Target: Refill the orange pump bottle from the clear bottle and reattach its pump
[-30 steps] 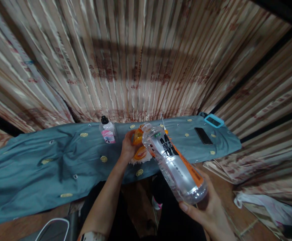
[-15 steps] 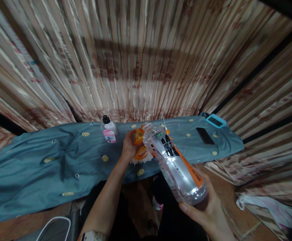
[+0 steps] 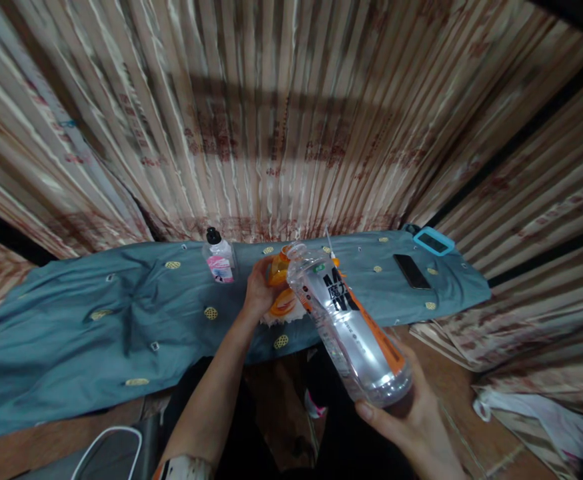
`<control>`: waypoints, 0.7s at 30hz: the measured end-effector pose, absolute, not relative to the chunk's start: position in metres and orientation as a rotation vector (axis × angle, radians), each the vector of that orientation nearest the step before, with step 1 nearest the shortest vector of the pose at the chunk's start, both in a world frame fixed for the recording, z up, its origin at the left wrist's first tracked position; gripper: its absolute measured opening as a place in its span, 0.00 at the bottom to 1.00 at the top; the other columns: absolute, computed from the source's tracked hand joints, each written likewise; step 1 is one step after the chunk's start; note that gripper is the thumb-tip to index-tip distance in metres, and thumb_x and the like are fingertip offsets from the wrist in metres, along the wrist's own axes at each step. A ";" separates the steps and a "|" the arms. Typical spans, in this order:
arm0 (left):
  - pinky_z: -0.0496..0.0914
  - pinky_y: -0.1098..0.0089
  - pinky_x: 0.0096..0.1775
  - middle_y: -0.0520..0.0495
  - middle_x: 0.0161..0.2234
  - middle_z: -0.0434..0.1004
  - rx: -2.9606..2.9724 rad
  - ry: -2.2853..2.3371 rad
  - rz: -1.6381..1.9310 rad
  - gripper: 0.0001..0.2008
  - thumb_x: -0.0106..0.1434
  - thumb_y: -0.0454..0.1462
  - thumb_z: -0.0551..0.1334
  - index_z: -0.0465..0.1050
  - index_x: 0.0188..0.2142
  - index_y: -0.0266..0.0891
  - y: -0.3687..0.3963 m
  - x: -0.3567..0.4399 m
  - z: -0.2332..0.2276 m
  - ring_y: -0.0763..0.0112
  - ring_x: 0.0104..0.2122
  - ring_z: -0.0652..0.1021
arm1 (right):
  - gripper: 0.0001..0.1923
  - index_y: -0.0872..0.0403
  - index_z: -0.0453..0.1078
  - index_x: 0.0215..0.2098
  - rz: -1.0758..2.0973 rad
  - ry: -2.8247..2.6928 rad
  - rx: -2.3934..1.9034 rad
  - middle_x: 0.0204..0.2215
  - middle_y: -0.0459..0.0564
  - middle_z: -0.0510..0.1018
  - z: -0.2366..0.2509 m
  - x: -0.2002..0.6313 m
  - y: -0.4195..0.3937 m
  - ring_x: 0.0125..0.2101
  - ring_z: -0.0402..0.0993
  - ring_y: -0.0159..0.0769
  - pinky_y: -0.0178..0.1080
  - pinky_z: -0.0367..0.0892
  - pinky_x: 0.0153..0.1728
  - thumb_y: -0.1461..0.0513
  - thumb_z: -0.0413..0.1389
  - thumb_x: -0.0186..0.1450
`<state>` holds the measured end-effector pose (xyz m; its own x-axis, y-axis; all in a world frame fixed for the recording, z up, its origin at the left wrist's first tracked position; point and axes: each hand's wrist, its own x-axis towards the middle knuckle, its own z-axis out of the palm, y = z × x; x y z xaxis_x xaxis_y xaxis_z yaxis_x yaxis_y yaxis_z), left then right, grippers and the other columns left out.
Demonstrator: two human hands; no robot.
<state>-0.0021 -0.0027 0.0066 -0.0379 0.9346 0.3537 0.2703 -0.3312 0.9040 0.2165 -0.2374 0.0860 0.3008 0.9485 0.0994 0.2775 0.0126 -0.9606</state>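
Head view, looking down along both forearms: the right hand (image 3: 411,417) cups the base of a clear plastic bottle (image 3: 349,323), fingers curled under its bottom and thumb up along the near side, a full wrap-around hold. That bottle is tilted steeply, mouth pointing away and up-left, its open neck ending right beside the orange object (image 3: 280,288) over the blue cloth (image 3: 96,327). The bottle carries an orange-and-black label and looks mostly empty.

Over to the left hand (image 3: 257,290): it is closed around the orange object's left side, fingers curved onto it, pinning it down on the cloth. What exactly that orange thing is, I cannot tell; the bottle neck covers part of it.

Behind them stands a small bottle with a black cap (image 3: 218,257) and pink label, upright near the cloth's far edge. Off to the right lie a dark phone (image 3: 411,271) and, beyond it, a cyan-framed device (image 3: 433,241).

Against half a second ago, both holds are unchanged and the bottle's tilt is the same; only the view has drifted slightly.
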 end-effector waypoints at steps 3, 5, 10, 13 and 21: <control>0.71 0.50 0.59 0.40 0.50 0.80 1.633 1.288 1.397 0.28 0.50 0.38 0.75 0.74 0.50 0.39 -0.003 -0.002 0.008 0.52 0.53 0.79 | 0.47 0.51 0.64 0.64 0.818 -1.217 -1.488 0.57 0.57 0.78 0.086 0.221 -0.237 0.55 0.78 0.53 0.45 0.78 0.52 0.54 0.75 0.50; 0.71 0.50 0.60 0.40 0.51 0.80 1.635 1.289 1.391 0.28 0.50 0.38 0.75 0.74 0.50 0.39 -0.003 -0.002 0.009 0.51 0.53 0.79 | 0.47 0.51 0.64 0.65 0.827 -1.221 -1.485 0.57 0.57 0.78 0.086 0.221 -0.237 0.56 0.78 0.53 0.45 0.78 0.52 0.54 0.75 0.51; 0.71 0.49 0.60 0.39 0.51 0.79 1.645 1.299 1.403 0.28 0.49 0.37 0.75 0.74 0.50 0.39 -0.003 -0.001 0.009 0.51 0.54 0.79 | 0.47 0.50 0.63 0.66 0.833 -1.244 -1.476 0.58 0.56 0.78 0.086 0.222 -0.237 0.56 0.78 0.52 0.44 0.77 0.53 0.55 0.75 0.52; 0.70 0.49 0.61 0.39 0.51 0.79 1.641 1.288 1.411 0.28 0.50 0.37 0.75 0.74 0.51 0.38 -0.003 -0.001 0.008 0.52 0.54 0.79 | 0.47 0.50 0.63 0.66 0.824 -1.257 -1.468 0.60 0.56 0.77 0.085 0.222 -0.238 0.56 0.78 0.52 0.44 0.78 0.53 0.55 0.75 0.52; 0.70 0.49 0.60 0.38 0.52 0.79 1.645 1.315 1.385 0.29 0.50 0.39 0.75 0.73 0.52 0.37 -0.003 -0.002 0.007 0.51 0.55 0.78 | 0.48 0.53 0.65 0.65 0.782 -1.273 -1.413 0.52 0.57 0.82 0.086 0.216 -0.232 0.50 0.82 0.51 0.43 0.79 0.49 0.49 0.75 0.51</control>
<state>-0.0020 -0.0032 0.0071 -0.0404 0.9371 0.3467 0.2976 -0.3199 0.8995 0.2157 -0.2319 0.0864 0.2262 0.9601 0.1643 0.2874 0.0954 -0.9530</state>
